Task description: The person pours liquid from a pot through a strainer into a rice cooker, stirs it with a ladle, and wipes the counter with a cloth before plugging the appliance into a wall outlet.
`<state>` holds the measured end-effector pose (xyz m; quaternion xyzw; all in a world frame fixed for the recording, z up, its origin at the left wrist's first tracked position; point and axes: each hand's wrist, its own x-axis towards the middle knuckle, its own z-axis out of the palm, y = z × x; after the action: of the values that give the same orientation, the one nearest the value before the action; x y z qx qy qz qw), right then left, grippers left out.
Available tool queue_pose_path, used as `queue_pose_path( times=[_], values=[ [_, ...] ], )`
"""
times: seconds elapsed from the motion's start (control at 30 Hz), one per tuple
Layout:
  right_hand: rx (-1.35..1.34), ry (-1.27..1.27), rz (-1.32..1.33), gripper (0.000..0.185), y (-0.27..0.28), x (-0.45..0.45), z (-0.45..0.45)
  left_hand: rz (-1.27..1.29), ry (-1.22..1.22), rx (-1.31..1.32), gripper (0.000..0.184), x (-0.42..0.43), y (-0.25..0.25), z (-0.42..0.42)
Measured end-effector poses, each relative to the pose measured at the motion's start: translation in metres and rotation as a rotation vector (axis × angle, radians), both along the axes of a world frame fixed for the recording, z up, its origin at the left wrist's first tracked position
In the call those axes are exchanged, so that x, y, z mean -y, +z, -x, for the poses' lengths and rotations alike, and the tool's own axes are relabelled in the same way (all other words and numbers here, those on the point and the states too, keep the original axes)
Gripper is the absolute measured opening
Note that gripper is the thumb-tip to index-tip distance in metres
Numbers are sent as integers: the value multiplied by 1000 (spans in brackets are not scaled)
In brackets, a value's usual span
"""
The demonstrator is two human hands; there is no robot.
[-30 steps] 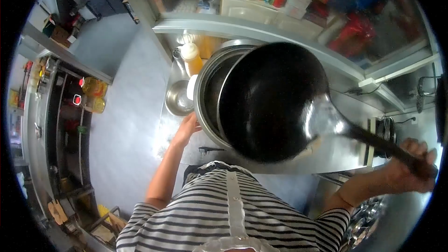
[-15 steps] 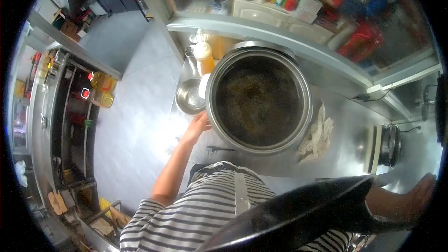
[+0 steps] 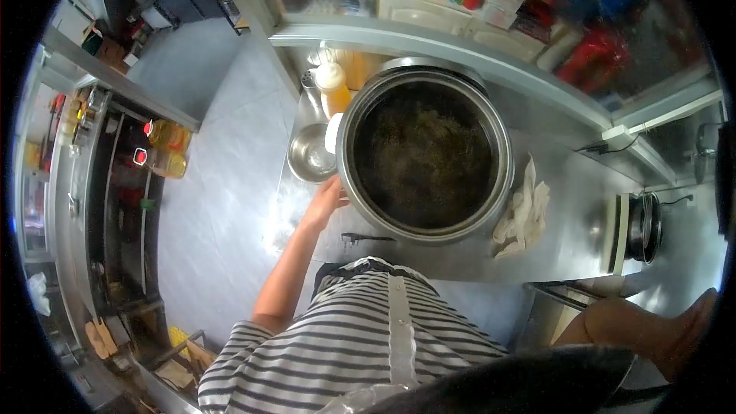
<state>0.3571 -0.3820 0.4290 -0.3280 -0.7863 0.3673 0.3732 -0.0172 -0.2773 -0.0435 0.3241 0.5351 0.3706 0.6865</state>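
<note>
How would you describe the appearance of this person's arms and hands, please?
The left sleeve is short, white with dark stripes. Below it the left forearm is uncovered, and the left hand shows no glove or watch. The right forearm also looks uncovered; its sleeve is not clearly visible, and the right hand is too unclear to describe.

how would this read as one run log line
left hand: at left side of pot | right hand: view's right edge, grip unclear | black pan: bottom edge | pot: uncovered, dark inside | cloth: right of pot
</note>
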Motion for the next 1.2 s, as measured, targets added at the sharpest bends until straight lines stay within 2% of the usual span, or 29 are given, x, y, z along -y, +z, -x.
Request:
queue_pose_path(
  times=[0.03,0.07,0.1,0.17,0.27,0.3,0.37,0.43,0.47,0.53,0.57,0.63,0.73,0.77,1.07,1.13,1.2],
  values=[
    [133,-53,108,18,9,3,0,-2,-4,-1,47,0,0,1],
    [11,18,14,13,3,0,-3,-8,-4,0,47,0,0,1],
    [-110,87,-79,32,-13,-13,2,-12,-6,0,47,0,-1,2],
    [-314,63,-216,53,-43,-19,0,-11,-10,-16,49,0,5,0],
    [-549,-216,-343,48,-84,-14,-35,8,-17,-56,50,-1,5,1],
    [-625,-307,-390,47,-95,-14,-46,-60,-15,-122,51,3,18,-3],
    [-653,-239,-261,50,-103,-23,-56,-193,-7,-251,52,16,69,-15],
    [-758,-389,-182,57,-120,-36,-56,-40,35,16,54,9,5,1],
    [-904,-702,-279,59,-140,-36,-50,-3,67,10,55,10,6,-2],
    [-698,-865,-321,59,-172,-46,-32,0,59,4,55,13,2,-1],
    [-686,-934,-240,55,-184,-45,-24,3,83,-2,53,17,5,-1],
    [-610,-947,-136,47,-206,-44,-15,29,128,-8,51,25,-5,4],
    [-445,-767,-132,34,-244,-51,-18,35,192,-29,49,37,-6,9],
    [-384,-844,-81,26,-257,-50,-20,39,204,-40,48,41,-3,10],
    [-436,-642,107,16,-286,-50,13,81,283,-56,38,84,1,-7],
    [-380,-548,66,17,-297,-48,11,91,290,-50,37,94,2,-16],
    [-32,-370,-302,17,-294,-52,10,107,296,-47,37,101,3,-23]
  ],
)
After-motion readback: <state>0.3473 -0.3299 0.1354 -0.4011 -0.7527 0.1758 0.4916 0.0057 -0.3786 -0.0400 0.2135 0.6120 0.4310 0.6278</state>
